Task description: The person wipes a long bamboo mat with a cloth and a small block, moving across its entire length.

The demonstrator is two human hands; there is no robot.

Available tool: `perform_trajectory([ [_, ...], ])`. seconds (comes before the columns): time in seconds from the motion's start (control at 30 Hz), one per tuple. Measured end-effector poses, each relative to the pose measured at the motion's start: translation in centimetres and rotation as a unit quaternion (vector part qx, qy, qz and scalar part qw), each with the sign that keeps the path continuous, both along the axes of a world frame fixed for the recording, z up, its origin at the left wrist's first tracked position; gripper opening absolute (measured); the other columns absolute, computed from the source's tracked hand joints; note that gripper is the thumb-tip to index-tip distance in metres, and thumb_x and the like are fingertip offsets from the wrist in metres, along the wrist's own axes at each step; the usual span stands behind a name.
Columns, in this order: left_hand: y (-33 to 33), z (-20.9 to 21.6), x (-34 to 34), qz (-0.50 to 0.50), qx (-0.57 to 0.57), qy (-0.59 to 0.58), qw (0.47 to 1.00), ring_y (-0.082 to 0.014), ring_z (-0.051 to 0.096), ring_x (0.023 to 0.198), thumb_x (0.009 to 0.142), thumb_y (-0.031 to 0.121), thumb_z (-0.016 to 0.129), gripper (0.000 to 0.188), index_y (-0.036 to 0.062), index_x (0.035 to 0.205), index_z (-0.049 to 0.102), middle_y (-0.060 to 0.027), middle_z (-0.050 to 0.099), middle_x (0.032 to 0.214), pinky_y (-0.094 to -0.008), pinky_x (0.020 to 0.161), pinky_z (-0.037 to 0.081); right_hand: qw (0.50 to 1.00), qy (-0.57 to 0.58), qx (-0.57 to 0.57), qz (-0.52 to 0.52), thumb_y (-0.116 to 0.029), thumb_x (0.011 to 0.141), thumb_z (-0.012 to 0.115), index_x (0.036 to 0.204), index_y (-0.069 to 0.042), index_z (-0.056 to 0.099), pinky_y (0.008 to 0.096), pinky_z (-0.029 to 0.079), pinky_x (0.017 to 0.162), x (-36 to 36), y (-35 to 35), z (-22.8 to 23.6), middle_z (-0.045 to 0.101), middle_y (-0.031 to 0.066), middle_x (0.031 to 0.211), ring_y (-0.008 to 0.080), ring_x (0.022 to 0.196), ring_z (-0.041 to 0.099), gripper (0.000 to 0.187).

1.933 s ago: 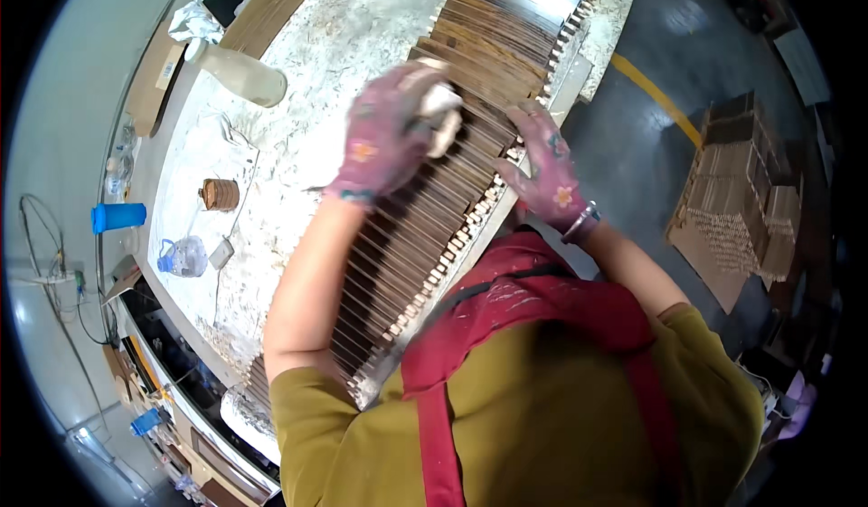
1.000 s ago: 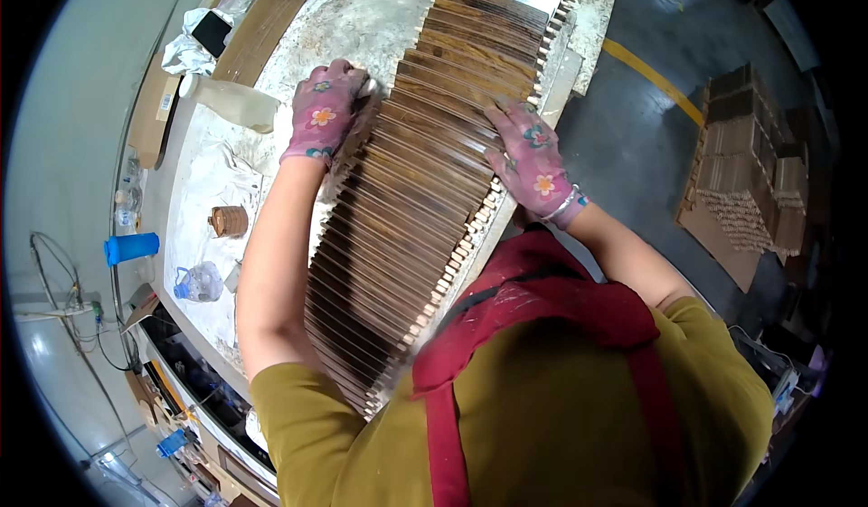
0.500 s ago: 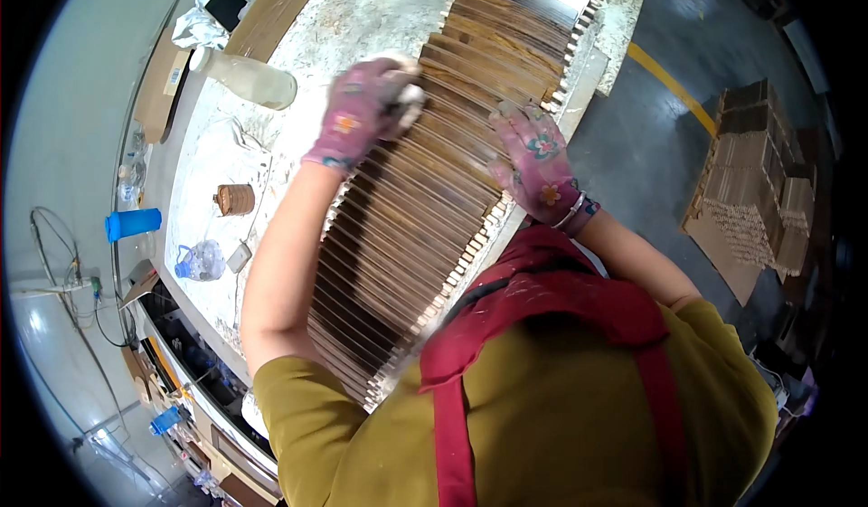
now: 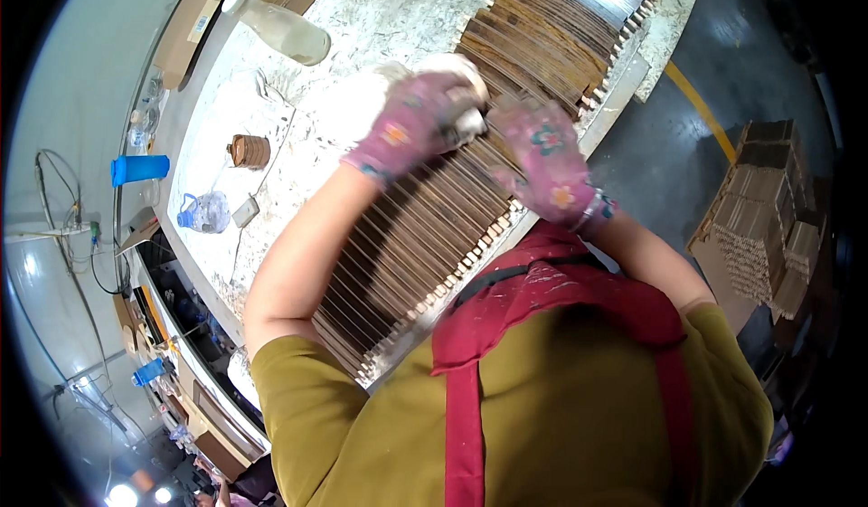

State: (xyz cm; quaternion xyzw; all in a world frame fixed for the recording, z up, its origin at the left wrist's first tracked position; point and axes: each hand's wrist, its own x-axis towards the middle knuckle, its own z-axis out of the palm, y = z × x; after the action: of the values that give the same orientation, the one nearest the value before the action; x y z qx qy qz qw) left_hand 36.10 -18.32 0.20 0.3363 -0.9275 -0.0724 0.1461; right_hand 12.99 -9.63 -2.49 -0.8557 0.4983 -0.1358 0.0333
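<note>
A long row of dark brown wooden strips (image 4: 411, 227) lies side by side across the table, with pale notched ends along both edges. My left hand (image 4: 407, 127), in a pink flowered glove, is closed around a white cloth (image 4: 471, 125) at the strips' left edge. Some of the cloth bulges out beyond the fingers. My right hand (image 4: 547, 159), gloved alike, lies over the strips close to the left one, thumb apart from the fingers. Its fingertips are smeared by motion, and nothing shows in it.
Left on the white-stained table (image 4: 371, 18) are a cloudy bottle (image 4: 285, 29), a small brown block (image 4: 250, 151) and a clear plastic jug (image 4: 206, 212). A blue cup (image 4: 140, 170) stands at the far left. Stacked brown boards (image 4: 755, 217) rest on the floor at right.
My left hand has moved right with the cloth, closer to my right hand. The view has shifted, so the table things sit elsewhere in it.
</note>
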Motion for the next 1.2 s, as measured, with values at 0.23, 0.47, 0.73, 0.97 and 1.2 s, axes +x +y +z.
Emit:
perform_trajectory([
  [0.23,-4.5,1.4,6.6,0.107,0.013,-0.042,0.993,-0.0281,0.067,0.096,0.074,0.007,0.076,0.038,0.0125,0.111,0.068,-0.0085,0.068,0.111,-0.0366,0.083,0.057,1.0,0.007,0.024,0.012,-0.037,0.092,0.056,0.145,-0.012,0.042,0.0512,0.025,0.113,0.9,-0.1,-0.8,0.038,0.0126,0.152,0.0362,0.132,0.042,0.06],
  [0.47,0.0,-0.5,2.8,0.017,-0.014,0.021,1.0,-0.0273,0.065,0.103,0.079,0.012,0.072,0.032,0.0196,0.11,0.069,-0.0069,0.068,0.113,-0.0365,0.09,0.055,1.0,-0.024,0.019,0.007,-0.046,0.089,0.059,0.143,-0.013,0.045,0.0526,0.022,0.113,1.1,0.3,-0.3,0.042,0.0119,0.149,0.0353,0.131,0.045,0.064],
  [0.73,-2.6,0.1,5.4,0.063,-0.032,0.019,0.997,-0.0307,0.065,0.1,0.08,0.018,0.074,0.031,0.0154,0.111,0.068,-0.0099,0.067,0.111,-0.0388,0.085,0.054,0.999,0.012,-0.013,0.034,-0.047,0.09,0.058,0.142,-0.015,0.047,0.0536,0.021,0.114,1.7,0.5,-0.7,0.049,0.0112,0.143,0.0333,0.13,0.048,0.061],
  [0.97,-0.4,-1.2,4.1,0.007,-0.108,-0.04,0.993,-0.0248,0.065,0.103,0.087,0.026,0.07,0.033,0.0211,0.119,0.064,-0.0066,0.067,0.114,-0.0411,0.09,0.054,0.999,0.026,0.006,0.024,-0.042,0.088,0.063,0.14,-0.015,0.048,0.053,0.023,0.113,2.1,0.4,-0.1,0.047,0.0096,0.145,0.031,0.131,0.046,0.06],
  [1.2,-4.1,1.3,6.8,0.136,-0.088,0.001,0.987,-0.0276,0.065,0.102,0.084,0.031,0.071,0.03,0.0186,0.112,0.07,-0.0057,0.067,0.114,-0.0388,0.086,0.054,0.999,-0.003,-0.003,0.031,-0.044,0.086,0.064,0.143,-0.014,0.046,0.0532,0.024,0.113,0.7,0.2,-0.5,0.043,0.0128,0.148,0.0329,0.134,0.042,0.067],
])
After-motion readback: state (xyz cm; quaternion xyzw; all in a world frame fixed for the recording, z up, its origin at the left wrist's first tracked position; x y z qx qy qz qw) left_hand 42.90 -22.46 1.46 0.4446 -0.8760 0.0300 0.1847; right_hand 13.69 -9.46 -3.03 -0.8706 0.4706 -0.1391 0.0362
